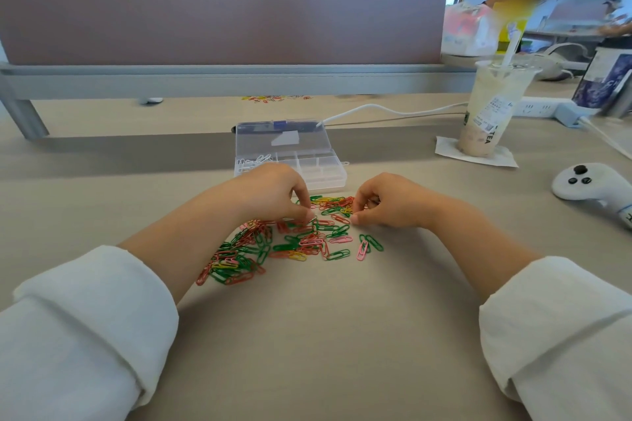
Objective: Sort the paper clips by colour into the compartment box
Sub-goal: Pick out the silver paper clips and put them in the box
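The left hand (273, 191) has a narrow grip, fingertips drawn together on the heap of paper clips (290, 243). It cannot be made out whether a clip sits between them. The right hand (386, 200) curls the same way at the heap's 1 o'clock edge, and what its grip holds is hidden too. The green, red, pink and yellow clips lie flat with their long axes pointing every way.

At 12 o'clock stands the clear compartment box (307, 167), lid raised. Its near-left corner is covered by the left hand, and white clips (253, 161) lie in its far-left compartment.

On the beige tabletop (325, 335), a cup (492, 106) stands at 2 o'clock and a controller (588, 184) lies at 3. A divider panel (222, 3) closes off the back.
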The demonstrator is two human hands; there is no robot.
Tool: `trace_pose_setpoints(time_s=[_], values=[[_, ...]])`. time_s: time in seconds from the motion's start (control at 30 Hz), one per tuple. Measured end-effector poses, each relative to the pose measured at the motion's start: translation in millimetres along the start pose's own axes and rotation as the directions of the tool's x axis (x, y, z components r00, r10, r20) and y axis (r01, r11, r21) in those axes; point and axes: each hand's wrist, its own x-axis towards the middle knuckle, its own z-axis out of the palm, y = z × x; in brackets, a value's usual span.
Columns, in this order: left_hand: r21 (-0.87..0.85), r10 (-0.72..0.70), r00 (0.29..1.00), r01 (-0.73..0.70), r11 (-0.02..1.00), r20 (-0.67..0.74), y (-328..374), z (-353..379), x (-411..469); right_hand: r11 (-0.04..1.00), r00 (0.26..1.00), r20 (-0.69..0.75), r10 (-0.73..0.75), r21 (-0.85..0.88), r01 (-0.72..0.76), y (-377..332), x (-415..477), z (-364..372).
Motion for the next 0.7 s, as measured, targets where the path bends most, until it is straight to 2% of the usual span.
trace_pose_setpoints(time_s=[0.13,0.27,0.4,0.7], values=[[0.039,-0.026,0.999,0.025,0.999,0.042,0.1,6.2,2.2,1.000,1.000,0.007,0.021,0.014,-0.021,1.1,1.2,-0.4],[-0.003,-0.049,0.995,0.049,0.999,0.088,0.4,5.8,2.7,0.999,0.997,-0.074,0.033,0.038,-0.031,3.9,5.2,0.2],[-0.026,-0.072,0.988,0.076,0.997,0.137,3.7,6.6,1.9,0.991,0.999,-0.039,0.029,0.133,-0.023,4.5,4.0,0.6],[-0.122,-0.083,0.996,0.087,0.989,0.042,3.7,10.3,4.4,0.996,0.993,-0.082,0.086,0.005,-0.086,6.8,0.6,-9.3]])
